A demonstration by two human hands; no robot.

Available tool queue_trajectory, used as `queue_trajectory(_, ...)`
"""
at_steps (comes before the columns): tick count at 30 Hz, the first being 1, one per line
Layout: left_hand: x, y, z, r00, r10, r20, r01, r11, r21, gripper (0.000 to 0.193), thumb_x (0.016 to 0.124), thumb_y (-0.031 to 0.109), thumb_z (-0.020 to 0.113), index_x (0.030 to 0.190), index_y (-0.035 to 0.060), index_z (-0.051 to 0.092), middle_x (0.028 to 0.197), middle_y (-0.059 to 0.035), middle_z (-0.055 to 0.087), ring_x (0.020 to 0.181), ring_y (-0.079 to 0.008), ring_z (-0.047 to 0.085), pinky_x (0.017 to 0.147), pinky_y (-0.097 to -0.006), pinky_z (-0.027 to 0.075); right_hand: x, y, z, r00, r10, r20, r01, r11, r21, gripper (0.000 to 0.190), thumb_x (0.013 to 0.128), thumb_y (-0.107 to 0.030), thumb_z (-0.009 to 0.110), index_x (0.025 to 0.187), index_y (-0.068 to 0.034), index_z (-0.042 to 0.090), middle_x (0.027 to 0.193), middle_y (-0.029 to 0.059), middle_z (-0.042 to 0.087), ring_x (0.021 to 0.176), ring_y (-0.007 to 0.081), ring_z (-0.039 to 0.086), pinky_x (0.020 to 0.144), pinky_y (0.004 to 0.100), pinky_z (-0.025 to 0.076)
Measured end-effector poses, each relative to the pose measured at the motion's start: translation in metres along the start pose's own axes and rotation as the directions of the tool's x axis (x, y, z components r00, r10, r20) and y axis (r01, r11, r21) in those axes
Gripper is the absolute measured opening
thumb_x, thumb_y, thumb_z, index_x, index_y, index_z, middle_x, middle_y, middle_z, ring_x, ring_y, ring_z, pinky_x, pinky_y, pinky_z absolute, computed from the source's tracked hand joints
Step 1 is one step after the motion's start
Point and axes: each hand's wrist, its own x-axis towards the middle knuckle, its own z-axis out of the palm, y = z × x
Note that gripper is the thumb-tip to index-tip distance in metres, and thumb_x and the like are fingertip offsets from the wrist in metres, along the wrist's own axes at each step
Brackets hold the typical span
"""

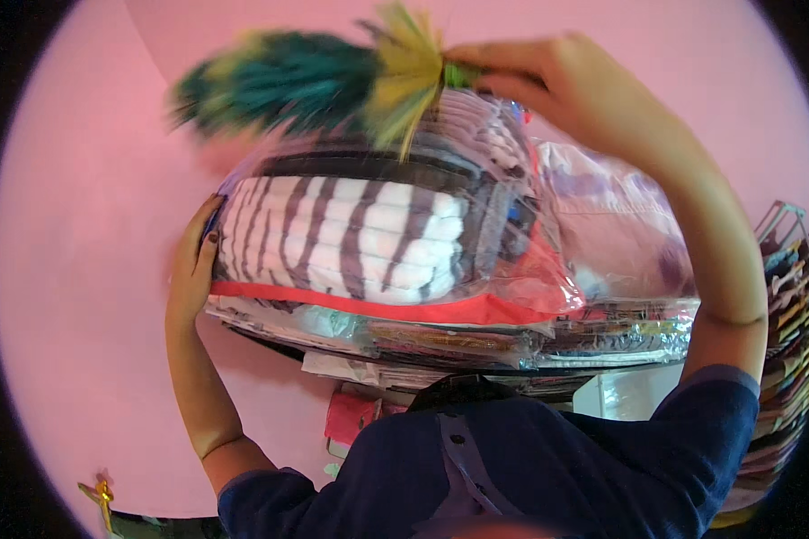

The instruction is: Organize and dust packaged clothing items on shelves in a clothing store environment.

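A fluffy green and yellow duster point(290, 84) is held at its bright green handle by my right hand point(546, 74). Its bristles, blurred by motion, stretch leftward across the top of a clear plastic storage bag point(553, 283) with red trim. Inside the bag lies a folded white and dark striped blanket point(337, 236), with more folded purplish-grey fabric point(472, 121) above it. My left hand point(195, 256) rests against the bag's left side, fingers curled on its edge.
Another clear bag with pale pink and purple fabric point(613, 209) sits to the right. Flat plastic-wrapped packets point(445, 340) lie beneath both bags on a shelf. A tall stack of folded cloth point(778, 337) stands far right. Pink wall point(87, 236) borders the left; a gold-coloured ornament point(102, 497) is lower left.
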Motion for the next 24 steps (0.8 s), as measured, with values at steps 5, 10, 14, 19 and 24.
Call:
queue_trajectory(5,-0.001,0.004,-0.004,0.999,-0.023,0.034,0.025,0.998,-0.064,0.043,0.091,0.025,0.04,0.125,-0.0015,0.041,0.13,-0.0154,0.043,0.123,-0.0257,0.037,0.104,-0.0337,0.023,-0.083,0.01,-0.005,0.909,0.409,0.085,-0.37,0.883,-0.287,0.028,0.081,-0.026,0.055,0.107,-0.019,0.061,0.079,0.0139,0.063,0.071,0.0321,0.06,0.065,0.0423,0.048)
queue_trajectory(10,0.013,0.006,-0.007,0.997,-0.027,0.073,0.032,0.997,-0.071,0.035,0.09,0.019,0.041,0.118,-0.0016,0.046,0.13,-0.015,0.043,0.122,-0.0247,0.038,0.103,-0.0334,0.024,-0.13,0.033,-0.047,0.817,0.576,-0.031,-0.549,0.762,-0.343,0.03,0.082,-0.018,0.055,0.111,-0.015,0.058,0.082,0.0154,0.063,0.073,0.0319,0.06,0.063,0.0399,0.047)
queue_trajectory(14,0.013,-0.003,-0.007,0.999,-0.049,-0.002,0.049,0.997,-0.061,0.026,0.089,0.015,0.042,0.108,-0.0013,0.05,0.128,-0.0146,0.044,0.121,-0.0236,0.039,0.101,-0.0323,0.026,-0.123,-0.045,-0.051,0.934,0.358,0.008,-0.358,0.934,0.009,0.04,0.076,-0.008,0.06,0.116,-0.015,0.056,0.071,0.0131,0.058,0.065,0.031,0.057,0.059,0.0376,0.044)
queue_trajectory(19,0.025,-0.014,-0.008,0.99,-0.125,0.072,0.136,0.973,-0.187,0.02,0.087,0.004,0.039,0.102,-0.0008,0.05,0.129,-0.0142,0.045,0.121,-0.0212,0.039,0.1,-0.0299,0.027,-0.155,0.003,-0.033,0.912,0.407,-0.043,-0.398,0.857,-0.326,0.035,0.079,-0.02,0.058,0.114,-0.02,0.057,0.07,0.0138,0.059,0.066,0.0307,0.059,0.059,0.0391,0.046)
queue_trajectory(24,0.032,-0.014,-0.016,0.984,-0.122,0.129,0.148,0.963,-0.224,0.028,0.085,-0.001,0.036,0.109,-0.0009,0.05,0.129,-0.0147,0.044,0.121,-0.0209,0.038,0.102,-0.0301,0.025,-0.138,0.011,-0.053,0.891,0.393,-0.228,-0.436,0.88,-0.189,0.033,0.081,-0.016,0.056,0.114,-0.016,0.057,0.081,0.0161,0.062,0.069,0.0322,0.06,0.062,0.039,0.048)
